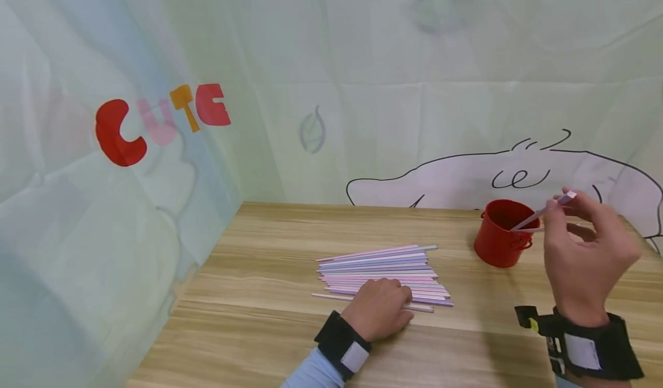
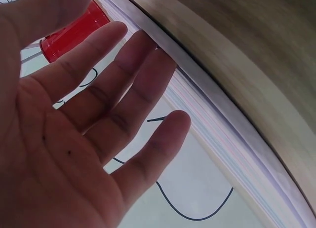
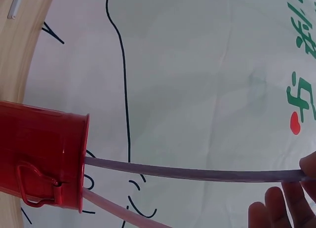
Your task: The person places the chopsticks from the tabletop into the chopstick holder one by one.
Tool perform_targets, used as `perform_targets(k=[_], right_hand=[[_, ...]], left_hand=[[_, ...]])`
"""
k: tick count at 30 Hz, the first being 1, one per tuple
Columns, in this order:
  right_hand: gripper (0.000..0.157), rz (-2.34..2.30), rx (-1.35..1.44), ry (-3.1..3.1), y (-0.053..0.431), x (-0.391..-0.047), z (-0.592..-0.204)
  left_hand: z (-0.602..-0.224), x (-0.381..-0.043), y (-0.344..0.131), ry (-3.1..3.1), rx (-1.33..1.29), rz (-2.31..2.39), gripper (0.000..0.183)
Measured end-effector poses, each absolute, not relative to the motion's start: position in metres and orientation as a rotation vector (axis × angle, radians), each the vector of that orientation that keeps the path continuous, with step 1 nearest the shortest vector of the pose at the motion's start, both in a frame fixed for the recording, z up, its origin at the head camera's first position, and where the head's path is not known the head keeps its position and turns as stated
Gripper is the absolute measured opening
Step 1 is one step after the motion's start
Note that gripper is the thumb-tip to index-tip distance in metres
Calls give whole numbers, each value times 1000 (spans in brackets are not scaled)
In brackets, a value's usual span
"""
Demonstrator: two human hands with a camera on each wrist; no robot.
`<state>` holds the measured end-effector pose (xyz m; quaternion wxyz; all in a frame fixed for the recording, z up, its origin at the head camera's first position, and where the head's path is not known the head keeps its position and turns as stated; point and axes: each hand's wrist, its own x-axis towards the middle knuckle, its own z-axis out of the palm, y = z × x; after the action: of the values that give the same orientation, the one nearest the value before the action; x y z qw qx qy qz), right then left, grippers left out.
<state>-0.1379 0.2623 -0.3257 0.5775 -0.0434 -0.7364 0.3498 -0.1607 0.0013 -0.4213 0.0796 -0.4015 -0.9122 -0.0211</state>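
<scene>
My right hand (image 1: 585,250) pinches the upper end of a thin pale purple stick (image 3: 197,173) between thumb and fingers. Its lower end reaches into a small red bucket (image 1: 494,244) with wire handles. A second, pinkish stick (image 3: 118,208) leans out over the bucket's rim. To the left, many pastel sticks (image 1: 378,267) lie side by side on the table. My left hand (image 1: 380,310) rests at their near side, over a single stick (image 1: 331,297) set slightly apart. In the left wrist view its fingers are loosely extended, with fingertips right at the nearest stick (image 2: 217,104).
The wood-grain table (image 1: 248,330) ends at the back against a pale printed cloth (image 1: 362,117) with a line drawing. Another cloth on the left carries coloured letters (image 1: 121,134). The bucket stands near the table's back right.
</scene>
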Motion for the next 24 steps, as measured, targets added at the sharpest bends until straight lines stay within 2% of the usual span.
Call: perform_targets(k=[9,24], right_hand=[[26,813,-145,-1708,263,-138,-326],[22,884,2,-1721,241,-132,-315]], left_hand=[[-423,-161,1,-2728,-1198,-52,15],[-426,-160,1,-2683,-1191,-29,12]])
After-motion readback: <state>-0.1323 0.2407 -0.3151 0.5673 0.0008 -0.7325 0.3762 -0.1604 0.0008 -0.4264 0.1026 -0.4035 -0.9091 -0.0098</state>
